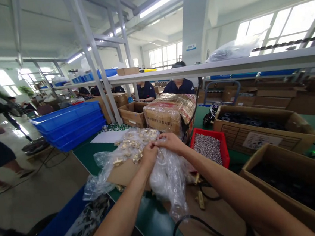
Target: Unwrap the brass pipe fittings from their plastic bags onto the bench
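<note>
My left hand (150, 152) and my right hand (171, 142) meet over the workbench, fingers closed and fingertips together. Whatever is pinched between them is too small and hidden to make out. Crumpled clear plastic bag film (168, 177) lies directly below and around both hands, spilling toward me. Just beyond my left hand, a heap of small brass-coloured parts (133, 143) rests on the plastic. A piece of brown cardboard (123, 172) shows beside my left wrist. Under my right forearm, a loose brass-coloured part (201, 199) lies on more cardboard.
Right of my hands stands a red bin (225, 152) of small metal pieces, then cartons (263, 137) of dark parts. Blue crates (70, 121) are stacked at left; a wrapped carton (163, 117) stands ahead. A black cable (196, 219) loops near me. Co-workers (181, 87) sit opposite.
</note>
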Motion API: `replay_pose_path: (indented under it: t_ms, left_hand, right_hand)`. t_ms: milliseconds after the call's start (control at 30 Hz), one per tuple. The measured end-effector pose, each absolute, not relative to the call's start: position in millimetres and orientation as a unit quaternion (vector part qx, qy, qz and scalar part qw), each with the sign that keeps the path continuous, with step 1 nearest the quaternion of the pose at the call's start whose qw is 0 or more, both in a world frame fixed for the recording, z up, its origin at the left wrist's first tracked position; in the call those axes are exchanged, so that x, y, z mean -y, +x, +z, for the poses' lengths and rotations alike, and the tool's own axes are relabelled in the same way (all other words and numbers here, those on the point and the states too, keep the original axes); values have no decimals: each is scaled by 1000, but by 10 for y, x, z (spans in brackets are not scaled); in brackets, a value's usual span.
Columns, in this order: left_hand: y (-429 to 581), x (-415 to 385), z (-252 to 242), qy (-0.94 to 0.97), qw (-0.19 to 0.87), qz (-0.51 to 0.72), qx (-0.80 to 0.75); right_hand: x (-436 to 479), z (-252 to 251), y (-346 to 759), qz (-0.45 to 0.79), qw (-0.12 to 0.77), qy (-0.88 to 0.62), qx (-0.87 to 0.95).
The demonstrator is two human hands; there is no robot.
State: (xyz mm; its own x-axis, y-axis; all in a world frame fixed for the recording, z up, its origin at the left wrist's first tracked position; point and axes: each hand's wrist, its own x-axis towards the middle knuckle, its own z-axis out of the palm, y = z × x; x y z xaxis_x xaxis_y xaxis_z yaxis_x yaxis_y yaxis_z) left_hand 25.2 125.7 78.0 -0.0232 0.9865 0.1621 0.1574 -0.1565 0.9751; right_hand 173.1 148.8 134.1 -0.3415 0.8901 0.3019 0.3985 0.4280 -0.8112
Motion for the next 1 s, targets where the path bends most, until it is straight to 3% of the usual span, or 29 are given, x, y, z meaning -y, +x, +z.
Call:
replay_pose_path:
  t_ms: [167, 267, 400, 600, 800, 1000]
  left_hand:
    - [35, -1229, 927, 564, 364, 550, -496]
    - [-252, -1209, 980, 563, 334, 539, -530]
    - [-539, -1234, 1011, 579, 318, 504, -557]
    - [-531, -1333, 1195, 617, 303, 463, -560]
    - [-782, -1353, 1383, 632, 286, 430, -578]
    - [-1282, -1361, 1331, 677, 271, 292, -619]
  right_hand:
    - [-1672, 1698, 1916, 272, 340, -405, 804]
    - [-1745, 1940, 2033, 132, 295, -406, 855]
    - [-1786, 2112, 2096, -19, 301, -410, 861]
    - [-1927, 2344, 2205, -33, 339, -379, 860]
    - [-1832, 2735, 2459, -77, 456, -397, 793]
    - [-1454, 2636, 2562, -56, 422, -382, 820]
